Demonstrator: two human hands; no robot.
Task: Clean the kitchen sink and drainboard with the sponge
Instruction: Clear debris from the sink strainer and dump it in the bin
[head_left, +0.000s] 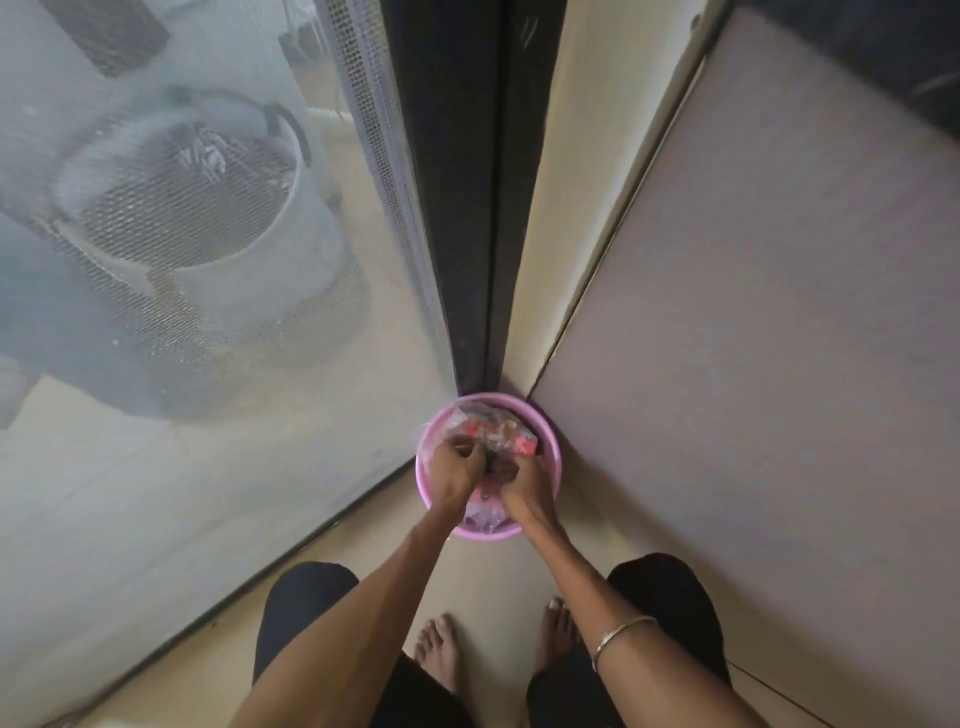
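Beige floor (498, 582): pink tub (548, 452), bare feet (439, 652).

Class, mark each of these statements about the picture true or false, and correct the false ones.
1. Both hands are over a pink bin. True.
2. The bin stands on a kitchen counter. False: it stands on the floor, in a corner.
3. The bin holds plastic wrappers. True.
4. The right hand hangs at the person's side. False: it is over the bin, close to the left hand, fingers curled on something small and dark.
5. A bangle sits on the left forearm. False: it is on the right forearm.
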